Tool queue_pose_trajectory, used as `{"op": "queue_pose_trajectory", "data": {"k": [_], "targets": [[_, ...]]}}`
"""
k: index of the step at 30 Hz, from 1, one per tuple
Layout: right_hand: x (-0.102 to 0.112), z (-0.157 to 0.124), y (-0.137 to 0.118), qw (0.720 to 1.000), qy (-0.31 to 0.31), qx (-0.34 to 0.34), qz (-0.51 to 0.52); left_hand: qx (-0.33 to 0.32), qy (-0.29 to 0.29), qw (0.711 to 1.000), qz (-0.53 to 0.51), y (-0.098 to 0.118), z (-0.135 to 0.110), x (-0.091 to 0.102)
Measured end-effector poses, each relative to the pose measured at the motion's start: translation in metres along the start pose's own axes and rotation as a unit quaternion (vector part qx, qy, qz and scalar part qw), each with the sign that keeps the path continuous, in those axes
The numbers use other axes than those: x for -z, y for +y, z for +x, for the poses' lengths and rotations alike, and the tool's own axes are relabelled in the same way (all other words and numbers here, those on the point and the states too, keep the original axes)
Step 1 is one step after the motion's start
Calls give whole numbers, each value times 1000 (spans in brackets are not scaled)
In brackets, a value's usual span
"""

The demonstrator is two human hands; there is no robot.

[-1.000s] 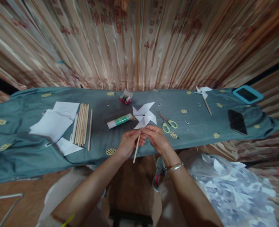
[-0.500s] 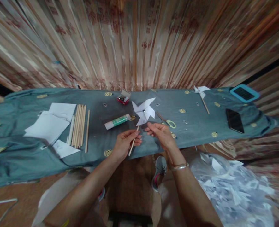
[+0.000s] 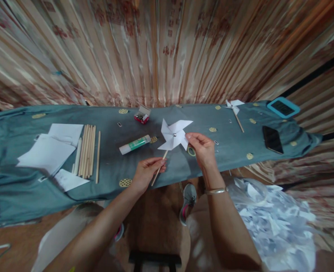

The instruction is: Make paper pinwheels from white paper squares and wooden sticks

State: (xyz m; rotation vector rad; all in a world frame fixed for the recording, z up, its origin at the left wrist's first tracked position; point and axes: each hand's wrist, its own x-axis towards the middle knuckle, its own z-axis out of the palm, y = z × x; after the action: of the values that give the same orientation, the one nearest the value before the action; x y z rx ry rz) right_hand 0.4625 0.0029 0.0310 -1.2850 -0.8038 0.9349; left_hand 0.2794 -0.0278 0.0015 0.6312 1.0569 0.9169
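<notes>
A white paper pinwheel with a round silver pin head at its centre is held above the table. Its thin wooden stick slants down toward me, and my left hand is closed around it below the blades. My right hand pinches the edge of the right-hand blade between thumb and fingertips. Behind that blade, one pale green handle ring of the scissors shows; the rest is hidden. A glue stick lies left of the pinwheel, and an open small red box of metal pins stands farther back.
White paper sheets and a row of wooden sticks lie at the left. Another pinwheel, a phone and a blue-framed device are at the right. A clear bag of paper pieces stands beside the table.
My right hand has moved from beside the stick up to the right-hand blade and grips it. The blades have turned a little. My view has shifted slightly right.
</notes>
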Motion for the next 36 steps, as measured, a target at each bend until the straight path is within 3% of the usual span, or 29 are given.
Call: {"op": "queue_pose_trajectory", "data": {"k": [10,29,36], "targets": [[-5,-4,-2,997,-29,-55,48,-71,14,996,54,-1,5,1],[-19,-17,3,983,-73,-140,92,-72,36,996,48,-3,7,2],[-23,-24,2,983,-102,-143,47,-75,43,995,45,0,7,2]]}}
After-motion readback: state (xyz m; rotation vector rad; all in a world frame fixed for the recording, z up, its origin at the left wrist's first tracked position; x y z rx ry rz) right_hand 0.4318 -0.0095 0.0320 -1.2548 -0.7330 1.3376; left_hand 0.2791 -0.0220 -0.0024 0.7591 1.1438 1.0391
